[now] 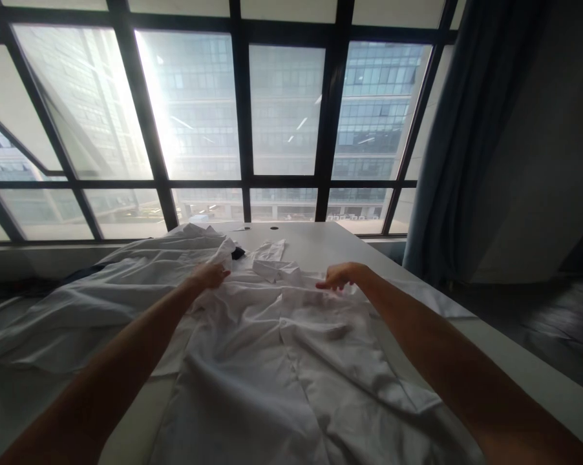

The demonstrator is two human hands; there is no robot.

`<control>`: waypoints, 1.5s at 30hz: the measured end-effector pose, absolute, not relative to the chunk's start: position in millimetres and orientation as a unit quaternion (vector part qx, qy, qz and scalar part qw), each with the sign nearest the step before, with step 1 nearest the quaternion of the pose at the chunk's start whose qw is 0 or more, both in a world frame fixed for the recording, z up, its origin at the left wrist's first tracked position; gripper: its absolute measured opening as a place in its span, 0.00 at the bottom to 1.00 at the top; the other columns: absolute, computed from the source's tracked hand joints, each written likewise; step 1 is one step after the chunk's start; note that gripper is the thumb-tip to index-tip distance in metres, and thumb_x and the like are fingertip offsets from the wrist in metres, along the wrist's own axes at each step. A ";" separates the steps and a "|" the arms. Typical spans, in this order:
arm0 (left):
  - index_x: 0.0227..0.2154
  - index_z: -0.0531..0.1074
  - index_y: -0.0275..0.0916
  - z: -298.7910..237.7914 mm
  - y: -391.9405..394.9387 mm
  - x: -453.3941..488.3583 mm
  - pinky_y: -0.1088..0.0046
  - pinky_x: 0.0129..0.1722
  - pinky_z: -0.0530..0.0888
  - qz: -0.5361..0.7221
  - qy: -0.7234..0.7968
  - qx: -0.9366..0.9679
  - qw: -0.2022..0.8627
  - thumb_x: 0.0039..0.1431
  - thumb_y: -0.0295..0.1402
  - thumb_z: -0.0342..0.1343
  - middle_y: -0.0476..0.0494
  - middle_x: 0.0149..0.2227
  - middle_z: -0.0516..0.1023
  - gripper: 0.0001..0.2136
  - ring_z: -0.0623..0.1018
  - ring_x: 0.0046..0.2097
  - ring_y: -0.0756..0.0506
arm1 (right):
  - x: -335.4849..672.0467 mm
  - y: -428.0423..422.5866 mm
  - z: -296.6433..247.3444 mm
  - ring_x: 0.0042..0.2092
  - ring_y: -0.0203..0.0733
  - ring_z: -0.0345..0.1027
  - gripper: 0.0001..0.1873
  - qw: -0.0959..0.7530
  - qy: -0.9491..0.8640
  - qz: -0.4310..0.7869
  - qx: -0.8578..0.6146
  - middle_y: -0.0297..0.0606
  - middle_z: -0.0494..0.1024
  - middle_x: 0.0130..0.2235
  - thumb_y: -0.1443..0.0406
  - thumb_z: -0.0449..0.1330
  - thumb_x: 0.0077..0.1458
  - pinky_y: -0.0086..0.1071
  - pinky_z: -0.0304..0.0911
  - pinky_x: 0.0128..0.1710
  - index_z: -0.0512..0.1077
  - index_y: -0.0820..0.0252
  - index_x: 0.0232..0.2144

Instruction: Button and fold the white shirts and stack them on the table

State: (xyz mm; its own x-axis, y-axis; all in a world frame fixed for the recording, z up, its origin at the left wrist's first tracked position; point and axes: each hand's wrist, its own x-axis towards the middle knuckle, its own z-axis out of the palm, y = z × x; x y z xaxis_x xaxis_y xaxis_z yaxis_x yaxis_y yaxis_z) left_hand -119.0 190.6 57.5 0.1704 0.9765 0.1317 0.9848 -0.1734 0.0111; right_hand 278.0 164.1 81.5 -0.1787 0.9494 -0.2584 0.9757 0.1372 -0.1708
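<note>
A white shirt (253, 361) lies spread and wrinkled in front of me, its collar (275, 270) at the far end and a front placket running down its middle. At the shirt's left shoulder area, my left hand (210, 275) is closed, pinching the cloth. My right hand (342, 276) is at the opposite shoulder, its fingers curled on the fabric and one finger stretched toward the collar. The fingertips of both hands are partly hidden.
More white garments (127, 284) lie heaped to the left. A small dark item (238, 253) sits beyond my left hand. The white table (315, 239) reaches toward large windows (286, 110). A blue curtain (456, 148) hangs at the right.
</note>
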 end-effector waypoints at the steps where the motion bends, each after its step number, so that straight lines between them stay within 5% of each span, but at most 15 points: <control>1: 0.34 0.80 0.32 59.8 192.8 -111.3 0.53 0.50 0.69 -0.046 -0.643 -0.761 0.067 0.63 0.44 0.49 0.28 0.38 0.80 0.20 0.78 0.45 0.32 | 273.0 173.9 82.9 0.42 0.52 0.73 0.25 0.032 0.756 -0.122 0.642 0.48 0.80 0.37 0.45 0.63 0.50 0.38 0.64 0.42 0.79 0.61 0.30; 4: 0.37 0.79 0.34 61.5 200.7 -83.8 0.55 0.52 0.68 -0.071 -0.616 -0.778 0.103 0.63 0.42 0.50 0.29 0.43 0.79 0.18 0.77 0.49 0.33 | 255.8 201.7 78.9 0.46 0.51 0.72 0.21 -0.030 0.760 -0.060 0.646 0.48 0.80 0.42 0.50 0.56 0.59 0.35 0.62 0.43 0.79 0.59 0.36; 7: 0.42 0.78 0.36 56.7 213.5 -57.3 0.60 0.50 0.70 -0.080 -0.593 -0.799 0.061 0.61 0.46 0.52 0.31 0.46 0.78 0.19 0.76 0.50 0.34 | 239.6 226.6 64.8 0.46 0.51 0.72 0.22 -0.117 0.740 -0.121 0.651 0.50 0.79 0.43 0.51 0.56 0.60 0.34 0.62 0.44 0.79 0.62 0.38; 15: 0.39 0.77 0.36 38.6 254.2 -28.8 0.70 0.39 0.72 -0.159 -0.591 -0.787 -0.075 0.47 0.49 0.64 0.38 0.39 0.80 0.22 0.78 0.40 0.41 | 228.3 267.8 35.7 0.40 0.42 0.71 0.30 -0.251 0.687 -0.350 0.585 0.44 0.80 0.39 0.66 0.73 0.40 0.29 0.64 0.39 0.73 0.68 0.48; 20: 0.24 0.74 0.35 37.1 277.8 -48.7 0.72 0.31 0.70 -0.195 -0.575 -0.773 -0.182 0.41 0.50 0.66 0.45 0.26 0.75 0.20 0.74 0.31 0.46 | 244.7 267.6 42.8 0.34 0.37 0.69 0.18 -0.217 0.670 -0.472 0.530 0.37 0.79 0.31 0.69 0.72 0.36 0.26 0.63 0.34 0.76 0.66 0.33; 23: 0.27 0.76 0.35 50.4 292.3 -60.1 0.73 0.32 0.71 -0.155 -0.516 -0.794 -0.283 0.41 0.47 0.66 0.47 0.27 0.76 0.18 0.73 0.31 0.47 | 250.1 272.1 53.9 0.36 0.39 0.70 0.20 -0.143 0.675 -0.528 0.495 0.37 0.79 0.32 0.70 0.72 0.34 0.27 0.63 0.35 0.76 0.65 0.34; 25: 0.31 0.77 0.34 63.4 301.7 -58.0 0.71 0.35 0.72 -0.123 -0.513 -0.803 -0.278 0.46 0.43 0.65 0.45 0.30 0.78 0.16 0.74 0.33 0.46 | 245.9 280.1 63.3 0.38 0.41 0.70 0.19 -0.135 0.701 -0.466 0.524 0.38 0.80 0.33 0.69 0.71 0.36 0.29 0.64 0.37 0.76 0.65 0.35; 28: 0.41 0.76 0.32 78.9 307.7 -36.8 0.65 0.43 0.71 -0.171 -0.586 -0.784 -0.116 0.55 0.38 0.59 0.36 0.40 0.79 0.15 0.76 0.42 0.39 | 228.5 292.2 74.7 0.45 0.47 0.70 0.19 -0.218 0.725 -0.206 0.620 0.43 0.79 0.41 0.65 0.67 0.47 0.32 0.64 0.44 0.76 0.65 0.43; 32: 0.60 0.63 0.30 74.7 281.6 -4.2 0.53 0.53 0.66 -0.214 -0.650 -0.725 0.079 0.61 0.33 0.52 0.24 0.59 0.67 0.24 0.68 0.57 0.30 | 207.7 285.3 65.8 0.57 0.56 0.62 0.36 -0.219 0.696 0.030 0.683 0.56 0.65 0.60 0.60 0.57 0.58 0.43 0.57 0.55 0.54 0.65 0.65; 38: 0.47 0.76 0.33 34.3 208.5 -39.9 0.45 0.53 0.62 -0.024 -0.606 -0.794 0.046 0.64 0.42 0.45 0.25 0.49 0.75 0.21 0.71 0.54 0.27 | 246.4 241.3 11.1 0.65 0.54 0.51 0.28 -0.037 0.760 -0.048 0.647 0.47 0.59 0.65 0.53 0.45 0.65 0.49 0.46 0.62 0.60 0.54 0.63; 42: 0.61 0.62 0.35 10.6 193.9 -81.7 0.46 0.61 0.55 -0.006 -0.621 -0.783 0.010 0.64 0.49 0.42 0.28 0.64 0.61 0.29 0.62 0.64 0.30 | 278.5 230.5 -5.2 0.70 0.50 0.34 0.35 -0.019 0.760 -0.096 0.643 0.40 0.43 0.71 0.48 0.39 0.65 0.53 0.33 0.66 0.48 0.54 0.68; 45: 0.65 0.56 0.36 -0.7 200.8 -95.8 0.49 0.64 0.50 -0.017 -0.603 -0.797 0.000 0.66 0.48 0.38 0.34 0.68 0.53 0.30 0.54 0.68 0.36 | 283.1 231.4 -3.2 0.70 0.51 0.34 0.38 -0.028 0.757 -0.103 0.644 0.40 0.43 0.71 0.45 0.42 0.63 0.52 0.33 0.66 0.49 0.54 0.68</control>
